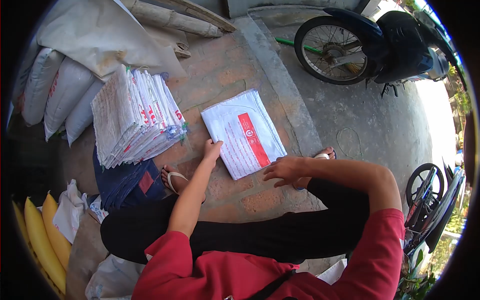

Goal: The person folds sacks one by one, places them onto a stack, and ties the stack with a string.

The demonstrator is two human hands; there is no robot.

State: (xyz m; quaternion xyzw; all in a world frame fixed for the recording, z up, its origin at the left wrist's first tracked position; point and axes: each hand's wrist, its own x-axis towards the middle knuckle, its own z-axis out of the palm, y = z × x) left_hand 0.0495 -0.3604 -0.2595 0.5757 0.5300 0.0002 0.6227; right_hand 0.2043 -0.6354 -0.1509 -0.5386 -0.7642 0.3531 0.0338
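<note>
A folded white woven sack with a red printed band and rows of red lettering lies flat on the brick floor before me. My left hand pinches its left edge, thumb on top and the other fingers partly hidden. Near the sack's lower right corner is my right hand, its fingers loosely stretched and holding nothing; whether it touches the sack I cannot tell. To the left stands a thick stack of folded white sacks with red print, resting on dark blue folded fabric.
Filled white sacks lean at the upper left under a pale sheet. Yellow filled bags lie lower left. A motorbike stands beyond a low concrete ledge; another motorbike is at right. Bamboo poles lie at the top.
</note>
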